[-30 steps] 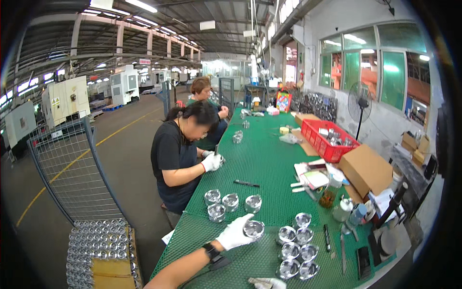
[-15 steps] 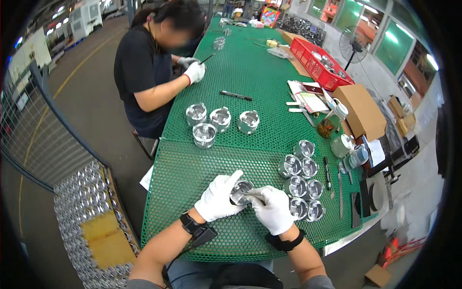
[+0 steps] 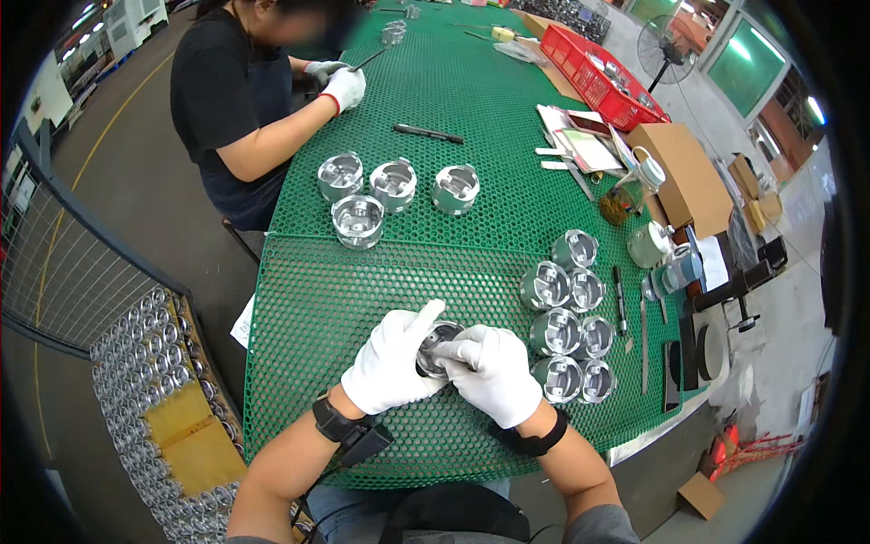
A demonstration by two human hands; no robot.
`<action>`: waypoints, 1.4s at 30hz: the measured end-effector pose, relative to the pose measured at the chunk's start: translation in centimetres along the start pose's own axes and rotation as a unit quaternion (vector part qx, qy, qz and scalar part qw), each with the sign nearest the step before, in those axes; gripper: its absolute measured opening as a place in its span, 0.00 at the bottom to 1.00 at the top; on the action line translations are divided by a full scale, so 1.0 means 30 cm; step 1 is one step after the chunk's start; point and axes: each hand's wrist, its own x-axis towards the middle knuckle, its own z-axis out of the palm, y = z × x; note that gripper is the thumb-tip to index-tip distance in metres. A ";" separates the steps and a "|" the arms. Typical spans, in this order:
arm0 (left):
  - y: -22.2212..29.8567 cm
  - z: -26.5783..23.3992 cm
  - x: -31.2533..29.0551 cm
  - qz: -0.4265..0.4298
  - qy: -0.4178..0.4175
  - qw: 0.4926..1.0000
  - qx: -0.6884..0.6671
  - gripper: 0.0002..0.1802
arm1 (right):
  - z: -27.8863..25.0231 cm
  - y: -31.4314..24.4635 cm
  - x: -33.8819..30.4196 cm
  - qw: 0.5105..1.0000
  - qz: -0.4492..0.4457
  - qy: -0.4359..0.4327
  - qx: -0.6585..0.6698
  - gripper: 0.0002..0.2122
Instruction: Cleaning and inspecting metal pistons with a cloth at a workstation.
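Observation:
Near the front of the green mat, my gloved left hand [image 3: 390, 364] is closed round the side of a silver metal piston [image 3: 437, 337], its hollow side facing up. My gloved right hand [image 3: 500, 376] pinches a thin grey tool, mostly hidden by the fingers, against the piston's inside. To the right of my right hand, several pistons [image 3: 556, 332] stand in two rows, hollow side up. Several more pistons [image 3: 358, 220] are grouped farther off, left of the middle.
The green mesh mat [image 3: 317, 299] covers the table. At the right lie a marker [image 3: 620, 299], a steel ruler [image 3: 644, 344] and jars [image 3: 649, 245]. A red crate [image 3: 589, 77] stands beyond. A co-worker [image 3: 227, 100] sits far left; stacked pistons [image 3: 136, 363] are on the floor.
My view has shifted, so the table things sit higher in the picture. My right fingers have moved farther over the piston, and the tool shows less. My left hand keeps its hold.

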 end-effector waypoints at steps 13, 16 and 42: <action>0.014 -0.016 0.009 0.009 0.002 1.000 0.022 0.55 | -0.008 0.041 0.023 0.999 -0.018 -0.048 -0.013 0.06; 0.018 -0.023 0.014 0.004 -0.006 1.000 0.015 0.54 | 0.005 0.046 0.005 0.998 0.018 -0.053 0.028 0.05; 0.015 -0.026 -0.001 0.005 -0.012 1.000 -0.015 0.52 | -0.073 0.064 0.063 0.981 -0.022 -0.187 0.050 0.05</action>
